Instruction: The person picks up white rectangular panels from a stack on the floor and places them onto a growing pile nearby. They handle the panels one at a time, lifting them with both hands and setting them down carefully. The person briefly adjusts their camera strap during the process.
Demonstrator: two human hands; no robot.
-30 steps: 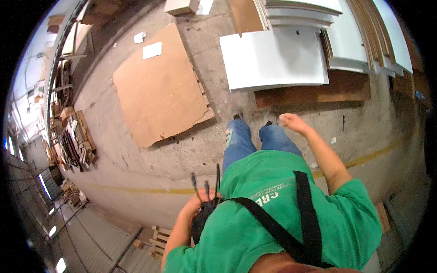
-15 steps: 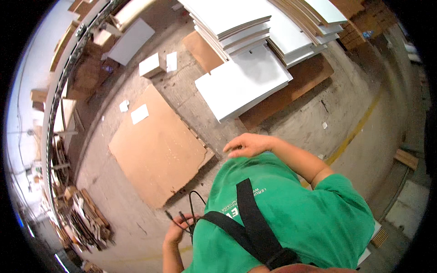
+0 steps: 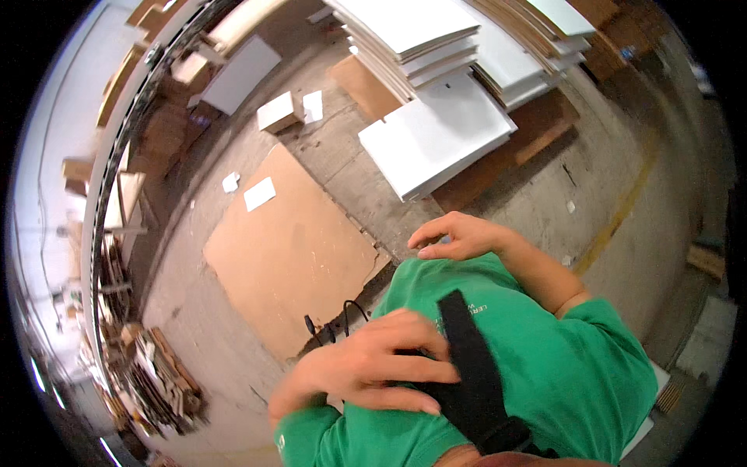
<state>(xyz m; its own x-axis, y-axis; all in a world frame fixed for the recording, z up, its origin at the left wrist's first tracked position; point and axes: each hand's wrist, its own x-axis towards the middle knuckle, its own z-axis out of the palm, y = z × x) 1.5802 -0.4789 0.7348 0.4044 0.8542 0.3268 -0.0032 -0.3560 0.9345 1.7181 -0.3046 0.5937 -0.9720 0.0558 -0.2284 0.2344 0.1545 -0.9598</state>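
Left hand [image 3: 373, 359]: grip spread, fingers over the black strap [image 3: 476, 381]
Right hand [image 3: 457, 236]: grip loosely parted, near the green shirt's [image 3: 568, 362] lower edge

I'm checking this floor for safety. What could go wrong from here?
1. The loose black cables stick up beside the left hand, which is at the chest strap; they might snag on the fingers.
2. The brown board lies on the floor with a ragged edge and a sheet of paper on top; a foot could trip or slip there.
3. The white panels are stacked with uneven edges, so a knock might shift some.
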